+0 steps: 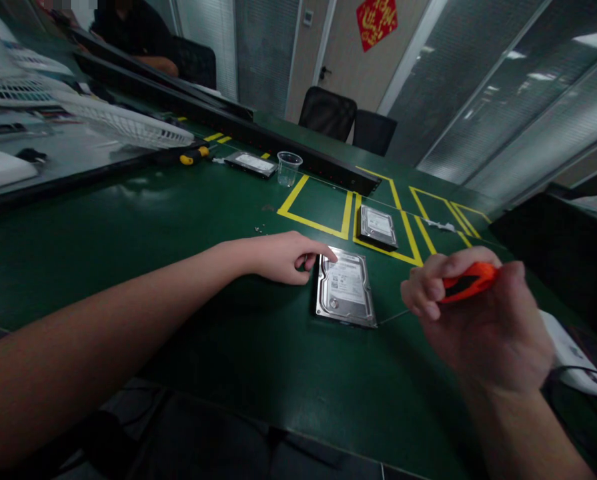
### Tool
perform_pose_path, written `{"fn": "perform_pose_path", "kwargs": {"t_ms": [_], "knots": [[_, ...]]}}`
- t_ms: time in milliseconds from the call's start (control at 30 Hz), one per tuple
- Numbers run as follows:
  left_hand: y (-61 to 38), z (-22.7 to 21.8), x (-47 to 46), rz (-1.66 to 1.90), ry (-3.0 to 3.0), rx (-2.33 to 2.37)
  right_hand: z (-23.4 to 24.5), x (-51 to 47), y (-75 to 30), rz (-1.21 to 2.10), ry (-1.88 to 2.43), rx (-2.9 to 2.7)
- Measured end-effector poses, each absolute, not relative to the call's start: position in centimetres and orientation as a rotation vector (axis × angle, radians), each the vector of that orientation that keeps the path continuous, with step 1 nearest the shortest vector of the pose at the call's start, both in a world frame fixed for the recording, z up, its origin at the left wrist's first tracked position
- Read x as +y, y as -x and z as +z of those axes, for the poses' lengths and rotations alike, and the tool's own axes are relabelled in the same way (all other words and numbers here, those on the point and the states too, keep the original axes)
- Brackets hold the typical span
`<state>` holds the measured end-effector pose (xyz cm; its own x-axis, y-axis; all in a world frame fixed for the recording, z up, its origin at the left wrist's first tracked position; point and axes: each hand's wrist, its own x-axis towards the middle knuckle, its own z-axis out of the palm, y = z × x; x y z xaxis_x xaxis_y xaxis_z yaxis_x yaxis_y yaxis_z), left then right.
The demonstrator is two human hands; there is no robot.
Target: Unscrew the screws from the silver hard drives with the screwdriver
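A silver hard drive [345,290] lies flat on the green mat [203,227] in front of me. My left hand [283,257] rests on the mat at the drive's far left corner, index finger stretched onto that corner, other fingers curled. My right hand [478,320] is closed around an orange-handled screwdriver [465,282]; its thin shaft reaches down-left to the drive's near right corner.
A second hard drive [377,227] sits in a yellow-taped box behind. Farther back are a third drive [251,163], a clear plastic cup [288,168] and a yellow-handled tool [194,156]. Another person sits at the far left. Black chairs stand behind the table.
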<state>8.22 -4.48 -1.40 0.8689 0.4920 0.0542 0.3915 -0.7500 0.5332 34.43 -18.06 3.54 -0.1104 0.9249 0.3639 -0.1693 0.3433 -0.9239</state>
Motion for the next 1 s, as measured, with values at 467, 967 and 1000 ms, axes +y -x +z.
{"fn": "perform_pose_path", "kwargs": {"t_ms": [467, 967, 1000], "knots": [[-8.23, -1.41, -4.42, 0.228, -2.523, 0.648, 3.88, -18.34, -34.23, 1.095, 0.693, -1.378], [-8.17, -1.28, -4.39, 0.206, -2.528, 0.652, 4.08, -18.23, -34.66, 1.132, 0.654, -1.375], [-8.18, -1.31, -4.38, 0.21, -2.529, 0.651, 4.1, -18.22, -34.66, 1.123, 0.654, -1.374]]}}
